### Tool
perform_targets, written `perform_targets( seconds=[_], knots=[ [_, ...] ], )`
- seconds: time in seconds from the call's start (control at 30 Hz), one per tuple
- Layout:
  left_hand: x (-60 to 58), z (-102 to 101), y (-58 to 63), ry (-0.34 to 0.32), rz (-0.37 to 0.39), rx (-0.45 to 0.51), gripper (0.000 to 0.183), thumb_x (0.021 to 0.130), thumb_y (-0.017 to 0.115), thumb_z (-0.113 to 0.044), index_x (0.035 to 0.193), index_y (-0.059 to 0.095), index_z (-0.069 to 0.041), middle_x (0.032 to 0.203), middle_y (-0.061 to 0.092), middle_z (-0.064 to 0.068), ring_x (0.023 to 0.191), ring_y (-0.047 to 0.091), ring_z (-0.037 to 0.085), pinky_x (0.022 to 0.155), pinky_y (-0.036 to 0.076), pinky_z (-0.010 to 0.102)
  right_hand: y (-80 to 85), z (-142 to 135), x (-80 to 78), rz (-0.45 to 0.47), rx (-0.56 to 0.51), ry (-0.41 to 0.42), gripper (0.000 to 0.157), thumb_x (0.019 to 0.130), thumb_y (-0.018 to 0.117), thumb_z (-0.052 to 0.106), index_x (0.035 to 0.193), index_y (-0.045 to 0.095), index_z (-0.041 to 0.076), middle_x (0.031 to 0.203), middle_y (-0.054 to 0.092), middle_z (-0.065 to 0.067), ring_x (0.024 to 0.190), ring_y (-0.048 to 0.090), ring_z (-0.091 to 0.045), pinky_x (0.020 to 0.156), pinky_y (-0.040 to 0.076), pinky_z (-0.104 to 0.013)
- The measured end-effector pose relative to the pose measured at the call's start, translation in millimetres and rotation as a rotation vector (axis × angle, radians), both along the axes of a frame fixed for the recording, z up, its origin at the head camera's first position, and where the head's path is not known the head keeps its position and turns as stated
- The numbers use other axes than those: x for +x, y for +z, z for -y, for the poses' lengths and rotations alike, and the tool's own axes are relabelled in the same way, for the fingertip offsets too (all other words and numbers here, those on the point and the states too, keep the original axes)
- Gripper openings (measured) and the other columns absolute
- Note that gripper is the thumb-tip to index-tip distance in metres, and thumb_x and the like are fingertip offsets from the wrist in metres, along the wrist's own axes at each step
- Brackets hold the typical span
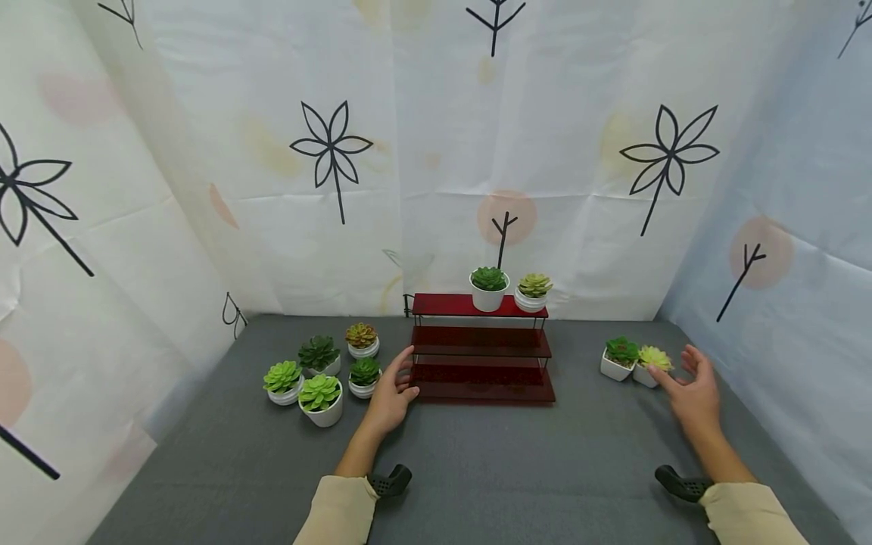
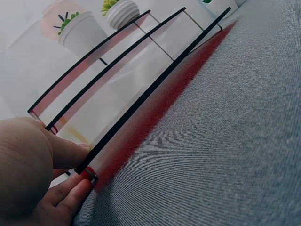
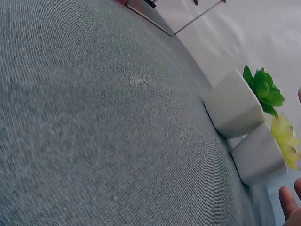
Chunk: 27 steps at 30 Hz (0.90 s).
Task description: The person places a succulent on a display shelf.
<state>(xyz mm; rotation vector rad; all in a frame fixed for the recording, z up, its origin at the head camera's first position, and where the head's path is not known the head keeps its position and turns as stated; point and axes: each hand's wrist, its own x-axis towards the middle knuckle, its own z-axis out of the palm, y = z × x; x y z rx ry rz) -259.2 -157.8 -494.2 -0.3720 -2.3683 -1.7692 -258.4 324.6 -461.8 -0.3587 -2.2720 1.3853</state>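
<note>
A three-tier dark red display shelf (image 1: 480, 343) stands at the back middle of the table. My left hand (image 1: 388, 397) pinches the left front corner of its lowest tier, thumb (image 2: 70, 153) over the edge and fingers below, in the left wrist view. On the top tier sit a dark green succulent (image 1: 488, 279) in a smooth white pot and a yellow-green succulent (image 1: 534, 286) in a ribbed one. At the right my right hand (image 1: 696, 397) is held with fingers spread beside a yellow succulent (image 1: 655, 359). A bright green succulent (image 1: 622, 350) adjoins that pot on its left.
Left of the shelf several potted succulents are grouped, including a light green one (image 1: 319, 393) in front and a brownish one (image 1: 362, 335) behind. Grey cloth (image 1: 518, 469) covers the table. Patterned white curtains (image 1: 436, 136) enclose the back and sides.
</note>
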Motion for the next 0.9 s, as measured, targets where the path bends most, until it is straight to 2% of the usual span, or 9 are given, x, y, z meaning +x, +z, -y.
perform_targets(
  seconds=[0.17, 0.33, 0.63, 0.9],
  knots=[
    [1.5, -1, 1.2, 0.021, 0.002, -0.013, 0.073, 0.087, 0.059, 0.016, 0.151, 0.036, -0.012, 0.135, 0.047, 0.026, 0.116, 0.053, 0.043, 0.094, 0.044, 0.055, -2.8, -4, 0.1, 0.034, -0.024, 0.064, 0.083, 0.094, 0.065, 0.025, 0.155, 0.013, 0.004, 0.156, 0.021, -0.023, 0.141, 0.021, -0.038, 0.108, 0.027, -0.055],
    [2.7, -1, 2.8, 0.027, 0.005, -0.003, 0.074, 0.087, 0.060, 0.016, 0.150, 0.037, -0.014, 0.136, 0.047, 0.024, 0.116, 0.053, 0.042, 0.094, 0.043, 0.055, -6.9, -8, -2.2, 0.070, 0.006, 0.110, 0.086, 0.095, 0.063, 0.029, 0.155, 0.008, 0.001, 0.155, 0.018, -0.027, 0.141, 0.019, -0.043, 0.105, 0.025, -0.061],
    [2.8, -1, 2.8, 0.030, 0.010, -0.009, 0.074, 0.086, 0.060, 0.016, 0.150, 0.038, -0.015, 0.135, 0.048, 0.023, 0.116, 0.054, 0.041, 0.094, 0.044, 0.054, -14.3, -10, -4.3, 0.116, 0.058, 0.116, 0.089, 0.095, 0.064, 0.033, 0.154, 0.008, -0.002, 0.152, 0.025, -0.030, 0.138, 0.023, -0.047, 0.106, 0.022, -0.062],
    [1.5, 0, 1.6, 0.026, 0.013, -0.002, 0.074, 0.086, 0.060, 0.017, 0.150, 0.038, -0.014, 0.136, 0.047, 0.024, 0.117, 0.053, 0.043, 0.095, 0.043, 0.055, -15.6, -8, -7.2, 0.171, 0.081, 0.087, 0.089, 0.094, 0.064, 0.035, 0.155, 0.009, -0.001, 0.150, 0.026, -0.032, 0.136, 0.027, -0.047, 0.106, 0.024, -0.061]
  ],
)
